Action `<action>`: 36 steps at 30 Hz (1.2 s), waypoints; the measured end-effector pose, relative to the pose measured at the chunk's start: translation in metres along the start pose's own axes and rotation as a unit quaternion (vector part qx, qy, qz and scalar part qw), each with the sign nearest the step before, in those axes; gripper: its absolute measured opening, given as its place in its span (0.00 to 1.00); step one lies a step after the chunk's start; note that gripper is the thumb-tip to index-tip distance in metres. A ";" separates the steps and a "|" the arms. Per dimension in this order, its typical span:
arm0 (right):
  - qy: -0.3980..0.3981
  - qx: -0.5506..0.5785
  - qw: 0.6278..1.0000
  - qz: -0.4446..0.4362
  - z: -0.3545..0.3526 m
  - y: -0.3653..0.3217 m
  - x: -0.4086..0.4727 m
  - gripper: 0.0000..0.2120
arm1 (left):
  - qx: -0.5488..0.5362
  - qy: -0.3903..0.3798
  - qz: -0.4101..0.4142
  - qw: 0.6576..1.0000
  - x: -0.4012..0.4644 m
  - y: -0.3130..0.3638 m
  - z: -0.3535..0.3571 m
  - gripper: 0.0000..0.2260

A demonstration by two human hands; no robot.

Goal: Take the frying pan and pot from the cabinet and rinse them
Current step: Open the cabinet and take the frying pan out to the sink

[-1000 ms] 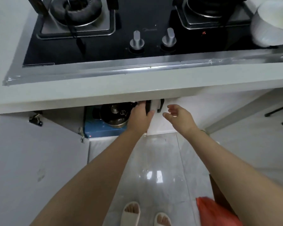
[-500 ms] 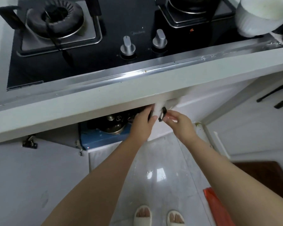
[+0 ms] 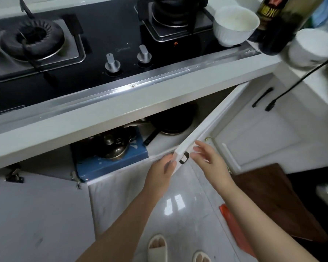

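White stone desk (image 3: pixel 102 118) runs across the kitchen, carrying a black glass gas hob (image 3: pixel 110 35) with two silver knobs. At its right end stand a white ribbed bowl (image 3: pixel 235 25) and a dark bottle (image 3: pixel 273 25).

Below the desk the cabinet stands open. Its white right-hand door (image 3: pixel 212 121) is swung partly out, edge toward the camera, with a small black handle (image 3: pixel 185 157) at its lower corner. The left hand (image 3: pixel 161 174) grips the lower edge of that door, thumb on the near face and fingers wrapped behind it. The right hand (image 3: pixel 210 157) is relaxed and spread, holding nothing, its fingertips just beside the door's outer face near the handle; whether they touch is not clear.

Inside the cabinet, a dark metal pot with a knobbed lid (image 3: pixel 112 146) sits on a blue box (image 3: pixel 110 163) on the left. To its right, deeper in shadow, lies a black frying pan (image 3: pixel 172 118), its long handle pointing forward toward the box.

Glossy pale floor tiles (image 3: pixel 174 205) show below, with two white slippers (image 3: pixel 157 246).
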State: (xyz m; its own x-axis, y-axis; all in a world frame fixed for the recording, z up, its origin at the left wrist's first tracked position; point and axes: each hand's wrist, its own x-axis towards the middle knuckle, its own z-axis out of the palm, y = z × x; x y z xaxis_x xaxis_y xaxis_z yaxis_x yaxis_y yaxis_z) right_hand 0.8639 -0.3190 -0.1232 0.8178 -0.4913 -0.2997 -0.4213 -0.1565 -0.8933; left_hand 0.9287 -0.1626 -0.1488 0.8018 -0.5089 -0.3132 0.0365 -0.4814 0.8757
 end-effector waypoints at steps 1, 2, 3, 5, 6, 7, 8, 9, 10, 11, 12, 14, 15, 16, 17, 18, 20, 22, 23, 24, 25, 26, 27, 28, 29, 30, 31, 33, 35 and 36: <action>0.005 0.002 1.000 -0.009 -0.006 0.000 -0.006 0.18 | 0.003 -0.004 0.000 1.000 -0.005 0.003 0.004 0.11; 0.008 0.006 1.000 -0.015 -0.013 0.000 -0.012 0.19 | 0.002 -0.008 -0.004 1.000 -0.009 0.007 0.008 0.11; 0.007 0.011 1.000 -0.018 -0.019 0.000 -0.019 0.20 | -0.001 -0.011 -0.013 1.000 -0.014 0.011 0.012 0.11; 0.005 0.015 1.000 -0.021 -0.032 0.003 -0.031 0.21 | -0.005 -0.016 -0.033 0.999 -0.022 0.018 0.022 0.14; 0.004 0.009 1.000 -0.022 -0.038 0.004 -0.037 0.21 | -0.005 -0.020 -0.038 0.999 -0.025 0.020 0.028 0.14; 0.002 0.002 1.000 -0.022 -0.045 0.006 -0.042 0.22 | -0.001 -0.025 -0.041 0.999 -0.028 0.022 0.035 0.15; 0.002 -0.002 1.000 -0.022 -0.052 0.007 -0.047 0.21 | 0.005 -0.031 -0.042 0.999 -0.030 0.023 0.042 0.15; 0.002 -0.003 1.000 -0.022 -0.058 0.009 -0.051 0.21 | 0.011 -0.038 -0.040 0.998 -0.033 0.026 0.049 0.15; 0.003 -0.003 1.000 -0.023 -0.064 0.011 -0.055 0.21 | 0.015 -0.045 -0.038 0.998 -0.036 0.028 0.056 0.15; 0.006 -0.003 1.000 -0.024 -0.071 0.013 -0.058 0.21 | 0.014 -0.052 -0.036 0.998 -0.040 0.031 0.065 0.17; 0.010 -0.003 1.000 -0.025 -0.077 0.015 -0.062 0.21 | 0.008 -0.059 -0.036 0.998 -0.045 0.034 0.074 0.19; 0.024 -0.005 0.999 -0.025 -0.092 0.022 -0.070 0.20 | -0.001 -0.072 -0.038 0.997 -0.054 0.041 0.094 0.19; 0.033 -0.006 0.999 -0.023 -0.100 0.026 -0.074 0.20 | -0.003 -0.075 -0.039 0.996 -0.059 0.045 0.105 0.16; 0.043 -0.006 0.999 -0.020 -0.108 0.030 -0.078 0.21 | -0.004 -0.077 -0.037 0.996 -0.063 0.050 0.116 0.13; 0.051 -0.006 0.999 -0.016 -0.117 0.035 -0.082 0.21 | -0.006 -0.078 -0.032 0.996 -0.067 0.056 0.127 0.10; 0.058 -0.006 0.998 -0.011 -0.127 0.039 -0.086 0.21 | -0.008 -0.083 -0.030 0.996 -0.070 0.061 0.138 0.08; 0.064 0.000 0.998 0.000 -0.147 0.047 -0.091 0.20 | -0.027 -0.099 -0.031 0.994 -0.074 0.071 0.161 0.08; 0.061 0.002 0.998 0.014 -0.168 0.054 -0.094 0.19 | -0.038 -0.114 -0.037 0.992 -0.076 0.078 0.182 0.12; 0.057 0.003 0.998 0.022 -0.178 0.057 -0.095 0.19 | -0.034 -0.120 -0.033 0.992 -0.076 0.082 0.193 0.13; 0.052 0.004 0.998 0.028 -0.188 0.060 -0.096 0.19 | -0.026 -0.124 -0.025 0.992 -0.075 0.086 0.202 0.14; 0.047 0.003 0.998 0.031 -0.197 0.062 -0.096 0.20 | -0.024 -0.127 -0.018 0.991 -0.075 0.091 0.211 0.14; 0.043 -0.001 0.999 0.031 -0.206 0.064 -0.096 0.20 | -0.028 -0.129 -0.014 0.991 -0.074 0.095 0.219 0.15; 0.041 -0.004 0.999 0.031 -0.215 0.065 -0.097 0.20 | -0.037 -0.130 -0.013 0.991 -0.073 0.099 0.227 0.15; 0.041 -0.002 0.999 0.030 -0.222 0.067 -0.097 0.20 | -0.044 -0.132 -0.014 0.990 -0.072 0.102 0.235 0.16; 0.042 0.003 0.999 0.030 -0.229 0.069 -0.096 0.19 | -0.048 -0.134 -0.011 0.990 -0.071 0.106 0.242 0.19; 0.045 0.007 0.999 0.029 -0.235 0.072 -0.096 0.19 | -0.046 -0.137 -0.006 0.989 -0.070 0.110 0.247 0.23; 0.049 0.009 0.998 0.027 -0.241 0.074 -0.096 0.18 | -0.037 -0.140 0.002 0.989 -0.068 0.114 0.253 0.26; 0.059 0.007 0.998 0.021 -0.253 0.079 -0.095 0.17 | -0.020 -0.148 0.021 0.989 -0.062 0.121 0.263 0.27; 0.075 -0.005 0.997 0.021 -0.265 0.085 -0.095 0.16 | -0.021 -0.156 0.028 0.987 -0.057 0.127 0.273 0.27; 0.089 -0.021 0.996 0.019 -0.271 0.088 -0.095 0.15 | -0.023 -0.158 0.027 0.987 -0.054 0.130 0.278 0.27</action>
State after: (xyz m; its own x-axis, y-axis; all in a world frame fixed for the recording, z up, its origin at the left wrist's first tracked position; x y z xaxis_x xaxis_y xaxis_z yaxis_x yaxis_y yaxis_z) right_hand 0.6429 -0.5180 -0.0829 0.7204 -0.6408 -0.2652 -0.4689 -0.1684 -0.8670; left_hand 0.7242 -0.3956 -0.1203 0.5769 -0.7342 -0.3579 0.0319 -0.4176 0.9081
